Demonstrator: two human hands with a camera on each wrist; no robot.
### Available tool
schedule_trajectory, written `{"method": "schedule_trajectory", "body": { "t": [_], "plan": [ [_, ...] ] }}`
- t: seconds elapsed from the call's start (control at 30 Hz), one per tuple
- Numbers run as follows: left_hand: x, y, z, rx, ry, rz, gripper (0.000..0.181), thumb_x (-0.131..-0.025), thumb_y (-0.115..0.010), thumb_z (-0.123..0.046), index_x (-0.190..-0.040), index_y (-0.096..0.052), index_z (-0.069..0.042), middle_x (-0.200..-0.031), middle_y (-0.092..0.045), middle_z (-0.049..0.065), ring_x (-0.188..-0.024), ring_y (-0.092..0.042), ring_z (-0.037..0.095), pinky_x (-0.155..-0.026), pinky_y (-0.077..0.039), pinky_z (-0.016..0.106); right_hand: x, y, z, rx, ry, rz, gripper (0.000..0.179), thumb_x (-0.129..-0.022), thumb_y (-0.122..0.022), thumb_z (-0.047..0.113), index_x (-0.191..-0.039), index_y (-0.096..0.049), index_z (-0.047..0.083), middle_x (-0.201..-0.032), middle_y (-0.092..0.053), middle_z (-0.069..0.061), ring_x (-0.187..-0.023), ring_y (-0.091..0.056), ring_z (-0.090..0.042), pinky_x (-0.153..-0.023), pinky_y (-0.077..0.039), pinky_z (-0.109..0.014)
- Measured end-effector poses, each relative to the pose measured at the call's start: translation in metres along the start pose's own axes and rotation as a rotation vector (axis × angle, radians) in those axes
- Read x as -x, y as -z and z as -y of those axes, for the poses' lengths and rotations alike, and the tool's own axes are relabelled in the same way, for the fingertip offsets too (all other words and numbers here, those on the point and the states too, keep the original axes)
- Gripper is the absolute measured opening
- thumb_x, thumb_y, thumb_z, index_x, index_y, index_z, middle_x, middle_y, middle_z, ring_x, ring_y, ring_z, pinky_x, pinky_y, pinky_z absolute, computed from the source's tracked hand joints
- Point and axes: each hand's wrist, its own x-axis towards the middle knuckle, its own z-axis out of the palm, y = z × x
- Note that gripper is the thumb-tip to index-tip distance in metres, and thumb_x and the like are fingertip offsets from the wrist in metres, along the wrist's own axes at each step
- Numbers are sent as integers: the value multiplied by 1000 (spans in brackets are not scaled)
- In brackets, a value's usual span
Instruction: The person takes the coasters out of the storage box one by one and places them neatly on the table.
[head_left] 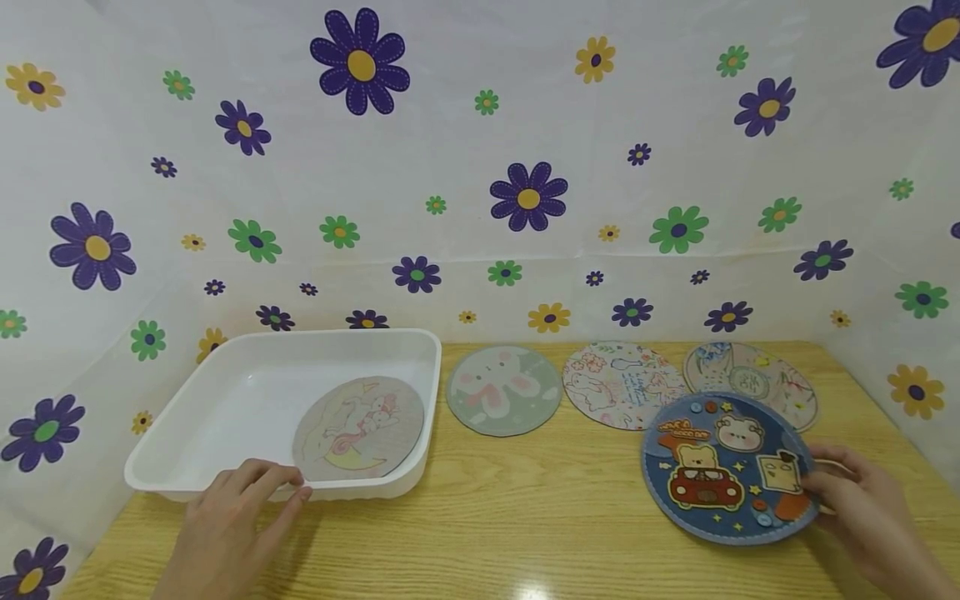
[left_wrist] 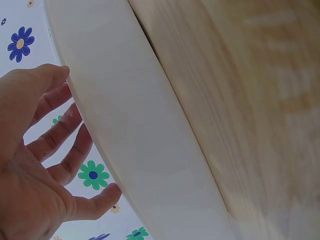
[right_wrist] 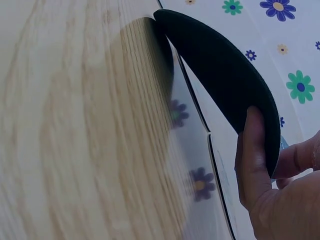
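My right hand (head_left: 862,492) pinches the right edge of a round dark-blue mat printed with bears and a red car (head_left: 705,492). It is held tilted above the table, its dark underside facing the right wrist view, with fingers below and thumb above. My left hand (head_left: 236,517) rests its fingertips on the front rim of a white plastic tub (head_left: 225,350); in the left wrist view the fingers (left_wrist: 65,155) are spread along that rim. Inside the tub, at its right side, a round pinkish-beige mat with a cartoon print (head_left: 360,429) leans on the wall.
On the wooden table (head_left: 525,500), a grey-green rabbit mat (head_left: 504,392), a pink floral mat (head_left: 618,387) and a beige floral mat (head_left: 795,392) lie in a row at the back. The held mat partly covers the right two. A flower-patterned sheet (head_left: 465,158) hangs behind.
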Motion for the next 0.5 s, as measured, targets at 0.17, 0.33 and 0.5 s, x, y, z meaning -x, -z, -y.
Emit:
{"method": "schedule_trajectory", "body": {
  "t": [0.17, 0.33, 0.5],
  "plan": [
    [0, 0, 0, 6, -9, -19, 29, -72, -88, -11, -93, -70, -20, -92, -68, -2, -79, -66, 25, -61, -53, 47, 1, 2, 3, 54, -37, -28, 26, -104, -48, 8, -129, -44, 12, -85, -58, 28, -80, -62, 4, -72, -59, -28],
    [-1, 0, 0, 5, -12, -17, 30, -72, -89, -11, -93, -70, -20, -92, -68, -2, -79, -67, 25, -61, -54, 47, 1, 5, 2, 52, -65, -28, 24, -104, -47, 8, -128, -44, 12, -87, -58, 24, -80, -61, 2, -73, -58, -29],
    [-1, 0, 1, 2, -9, -10, 30, -72, -89, -12, -93, -71, -20, -93, -68, -2, -79, -67, 25, -62, -54, 48, -1, 9, 0, 89, -82, -19, 29, -104, -45, 9, -132, -41, 4, -91, -57, 18, -80, -61, 0, -73, -59, -30]
  ]
}}
